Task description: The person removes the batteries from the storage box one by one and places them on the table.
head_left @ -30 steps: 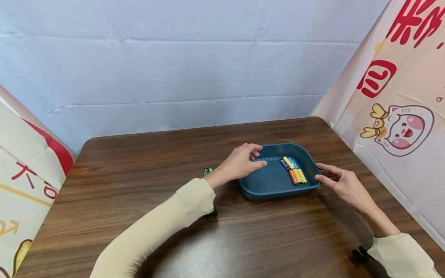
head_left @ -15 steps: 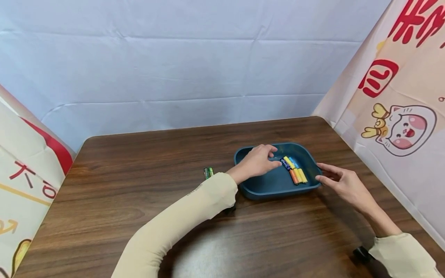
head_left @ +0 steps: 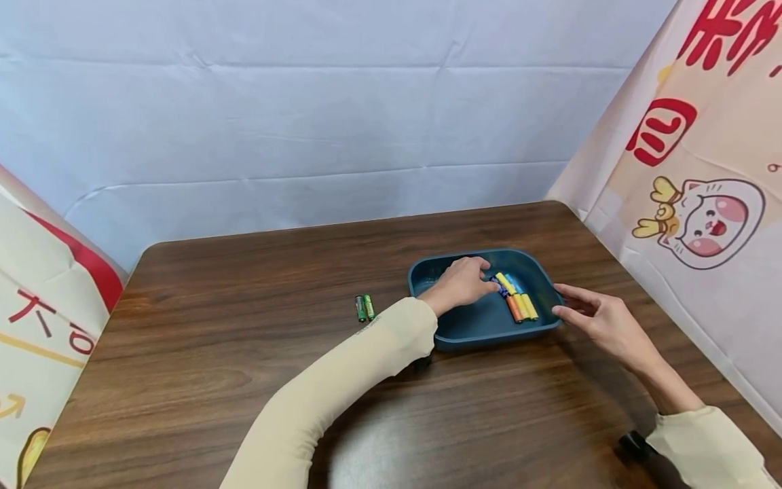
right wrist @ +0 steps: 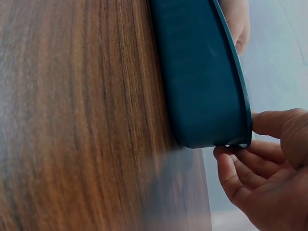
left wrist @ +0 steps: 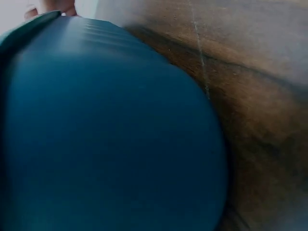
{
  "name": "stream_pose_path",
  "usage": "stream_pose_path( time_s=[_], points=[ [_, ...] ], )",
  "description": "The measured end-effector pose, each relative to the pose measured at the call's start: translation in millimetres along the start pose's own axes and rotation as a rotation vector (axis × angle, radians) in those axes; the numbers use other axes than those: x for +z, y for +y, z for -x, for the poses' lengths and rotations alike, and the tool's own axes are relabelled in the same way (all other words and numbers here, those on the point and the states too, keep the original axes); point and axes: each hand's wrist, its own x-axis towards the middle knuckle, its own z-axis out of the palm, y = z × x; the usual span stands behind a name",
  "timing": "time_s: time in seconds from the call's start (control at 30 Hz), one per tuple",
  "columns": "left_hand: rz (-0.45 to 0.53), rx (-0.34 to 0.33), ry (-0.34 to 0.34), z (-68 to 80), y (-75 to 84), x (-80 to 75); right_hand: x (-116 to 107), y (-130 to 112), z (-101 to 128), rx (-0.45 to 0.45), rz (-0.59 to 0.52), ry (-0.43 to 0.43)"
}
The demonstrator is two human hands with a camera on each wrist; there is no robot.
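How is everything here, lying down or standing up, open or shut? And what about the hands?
Blue tray: upright, open on top
Colourful batteries: lying close together inside the tray
Green batteries: lying side by side, outside the tray
Left hand: over the tray, thumb and fingers apart
Right hand: pinching the tray's rim
White cloth: hanging, creased

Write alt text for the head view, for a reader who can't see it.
A person's left hand reaches into a dark blue, rounded rectangular tray, beside small cylindrical yellow, orange and blue batteries, while the right hand holds the tray's right end. Two green cylindrical batteries lie side by side on the brown wood-grain table, left of the tray.
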Motion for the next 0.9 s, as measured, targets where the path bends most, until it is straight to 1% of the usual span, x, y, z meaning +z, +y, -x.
stream_pose_path(
  time_s=[0.13,0.33,0.53,0.73,0.9],
  points=[
    [-0.036,-0.003,0.0,-5.2,3.8,3.7,0,1,0,0.003,0.003,0.001],
    [-0.056,-0.058,-0.005,-11.5,5.6,9.4,-1,0,0,0.002,-0.003,0.003],
    [-0.088,-0.073,-0.034,-16.5,6.3,11.5,-1,1,1,0.005,-0.007,0.003],
    [-0.059,-0.083,-0.052,-22.0,8.2,10.1,-1,2,1,0.004,-0.009,0.001],
    [-0.048,-0.095,-0.064,-28.3,8.0,15.1,-1,0,-1,0.01,0.0,-0.009]
  ],
)
